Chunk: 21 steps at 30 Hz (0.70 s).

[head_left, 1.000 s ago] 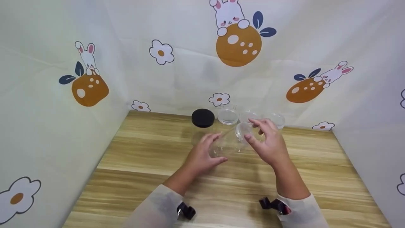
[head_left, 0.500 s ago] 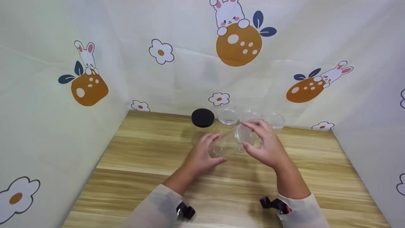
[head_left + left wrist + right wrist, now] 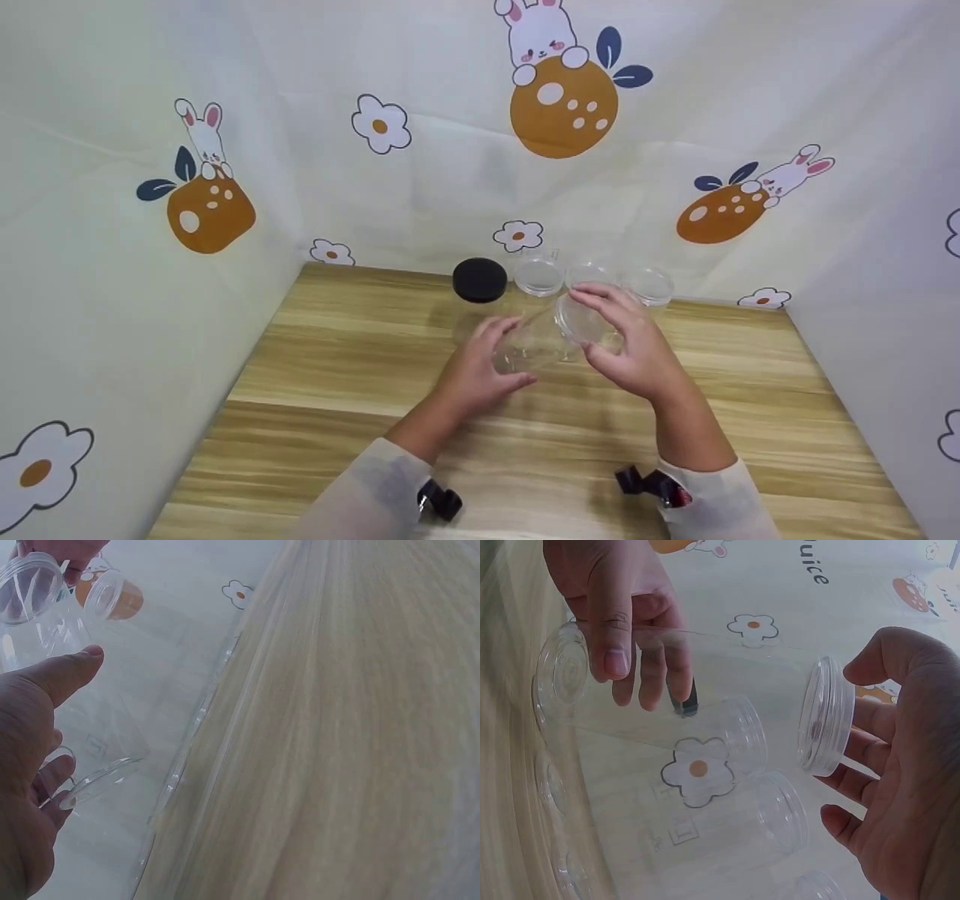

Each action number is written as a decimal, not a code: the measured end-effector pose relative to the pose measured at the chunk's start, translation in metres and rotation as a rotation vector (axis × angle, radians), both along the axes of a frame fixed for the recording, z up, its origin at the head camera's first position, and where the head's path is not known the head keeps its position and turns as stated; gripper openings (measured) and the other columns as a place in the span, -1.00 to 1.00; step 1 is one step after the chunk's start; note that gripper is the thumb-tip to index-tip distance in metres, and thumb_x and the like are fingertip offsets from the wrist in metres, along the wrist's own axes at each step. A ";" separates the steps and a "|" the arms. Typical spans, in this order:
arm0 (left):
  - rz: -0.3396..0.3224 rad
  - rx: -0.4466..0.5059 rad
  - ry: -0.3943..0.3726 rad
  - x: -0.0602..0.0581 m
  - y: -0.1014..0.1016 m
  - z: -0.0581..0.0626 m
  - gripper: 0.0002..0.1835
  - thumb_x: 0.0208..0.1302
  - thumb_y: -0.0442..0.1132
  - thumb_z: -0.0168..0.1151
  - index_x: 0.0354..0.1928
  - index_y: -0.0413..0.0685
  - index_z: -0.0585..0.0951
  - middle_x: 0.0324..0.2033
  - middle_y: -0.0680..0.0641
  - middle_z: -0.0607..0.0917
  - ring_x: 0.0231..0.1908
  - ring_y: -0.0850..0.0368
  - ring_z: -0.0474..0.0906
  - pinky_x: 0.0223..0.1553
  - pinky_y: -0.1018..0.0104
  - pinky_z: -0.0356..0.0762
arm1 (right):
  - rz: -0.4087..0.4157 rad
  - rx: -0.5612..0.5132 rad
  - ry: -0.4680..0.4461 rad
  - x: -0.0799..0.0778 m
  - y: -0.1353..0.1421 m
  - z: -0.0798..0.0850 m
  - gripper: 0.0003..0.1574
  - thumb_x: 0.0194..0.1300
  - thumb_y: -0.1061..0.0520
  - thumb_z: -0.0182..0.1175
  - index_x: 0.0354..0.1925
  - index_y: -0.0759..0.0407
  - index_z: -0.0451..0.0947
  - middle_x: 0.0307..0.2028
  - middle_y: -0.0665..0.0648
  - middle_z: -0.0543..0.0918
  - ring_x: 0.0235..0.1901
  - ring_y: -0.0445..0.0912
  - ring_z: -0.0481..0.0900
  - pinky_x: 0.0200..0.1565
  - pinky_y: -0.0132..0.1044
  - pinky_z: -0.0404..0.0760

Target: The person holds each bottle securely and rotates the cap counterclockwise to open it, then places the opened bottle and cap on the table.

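Observation:
A tall clear jar (image 3: 531, 346) is held tilted over the wooden table, its clear lid (image 3: 579, 319) turned toward my right side. My left hand (image 3: 480, 367) grips the jar near its base, thumb on the near side and fingers on the far side. With fingers at the upper edge and thumb at the lower edge, my right hand (image 3: 634, 349) holds the lid's rim. In the right wrist view the lid (image 3: 829, 718) sits on the jar's mouth, and the jar looks see-through with nothing inside.
Behind the held jar stand a jar with a black lid (image 3: 480, 280) and several clear-lidded jars, including one at the right (image 3: 649, 286). A patterned cloth wall (image 3: 442, 187) rises right behind them. The wooden table (image 3: 322, 360) extends around the hands.
My right hand's fingers, spread wider a second ago, have come in around the lid's rim. My left hand and the jar have stayed nearly in place.

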<state>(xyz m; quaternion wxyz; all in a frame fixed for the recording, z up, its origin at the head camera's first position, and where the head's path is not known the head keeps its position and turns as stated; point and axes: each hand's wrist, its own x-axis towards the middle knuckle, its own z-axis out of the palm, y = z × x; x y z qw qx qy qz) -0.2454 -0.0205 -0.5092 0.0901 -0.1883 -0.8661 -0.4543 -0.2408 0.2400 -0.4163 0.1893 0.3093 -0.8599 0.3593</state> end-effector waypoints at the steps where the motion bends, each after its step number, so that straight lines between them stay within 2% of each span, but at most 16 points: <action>1: -0.001 0.000 0.007 0.000 0.000 0.000 -0.01 0.00 0.06 0.73 0.51 0.22 0.47 0.44 -0.01 0.55 0.44 -0.03 0.50 0.48 -0.08 0.49 | 0.002 -0.010 0.001 0.000 0.000 0.000 -0.17 0.09 0.21 0.41 0.38 -0.07 0.63 0.38 0.03 0.64 0.42 0.08 0.48 0.41 0.21 0.42; 4: -0.004 -0.002 0.026 -0.001 0.000 0.000 -0.03 0.01 0.05 0.74 0.49 0.18 0.48 0.41 -0.02 0.57 0.42 -0.03 0.51 0.49 -0.06 0.49 | -0.019 -0.043 -0.009 0.000 0.000 0.000 -0.23 0.20 0.14 0.44 0.40 -0.01 0.62 0.41 0.06 0.62 0.46 0.11 0.46 0.47 0.23 0.38; 8: -0.002 0.000 0.022 -0.001 -0.001 0.000 -0.03 0.00 0.03 0.74 0.49 0.18 0.49 0.39 -0.01 0.58 0.41 -0.01 0.52 0.51 -0.04 0.47 | -0.114 -0.070 -0.036 0.001 -0.003 0.000 -0.26 0.27 0.00 0.48 0.40 0.02 0.61 0.33 0.09 0.65 0.32 0.10 0.56 0.23 0.14 0.57; 11: 0.002 0.001 0.014 -0.001 -0.001 0.000 -0.02 0.00 0.05 0.74 0.50 0.19 0.49 0.40 0.01 0.58 0.41 0.00 0.52 0.51 -0.04 0.47 | -0.182 -0.057 -0.049 0.001 -0.005 0.000 -0.19 0.22 -0.09 0.55 0.40 0.03 0.61 0.20 0.11 0.66 0.16 0.05 0.59 0.06 0.04 0.60; 12: 0.001 0.003 0.014 -0.001 -0.001 0.000 -0.03 0.00 0.05 0.74 0.50 0.20 0.48 0.40 0.01 0.58 0.41 0.00 0.52 0.50 -0.04 0.48 | -0.196 -0.048 -0.052 0.001 -0.006 0.000 -0.17 0.20 -0.11 0.57 0.39 0.04 0.62 0.17 0.11 0.65 0.13 0.05 0.60 0.06 0.03 0.60; 16: 0.002 0.003 0.012 0.000 -0.001 0.000 -0.03 0.01 0.07 0.73 0.50 0.20 0.48 0.41 0.02 0.57 0.41 0.00 0.51 0.49 -0.06 0.48 | -0.223 0.004 -0.059 -0.001 -0.008 -0.002 -0.11 0.12 -0.20 0.63 0.34 0.08 0.65 0.10 0.10 0.64 0.05 0.02 0.60 0.09 0.01 0.63; 21: 0.004 -0.010 0.012 0.000 0.000 0.001 -0.02 0.00 0.07 0.73 0.50 0.19 0.48 0.41 0.01 0.57 0.41 -0.01 0.51 0.49 -0.07 0.48 | -0.212 0.022 -0.041 -0.001 -0.009 -0.003 -0.18 0.16 -0.21 0.61 0.30 0.07 0.68 0.09 0.08 0.65 -0.02 0.00 0.59 0.02 0.02 0.65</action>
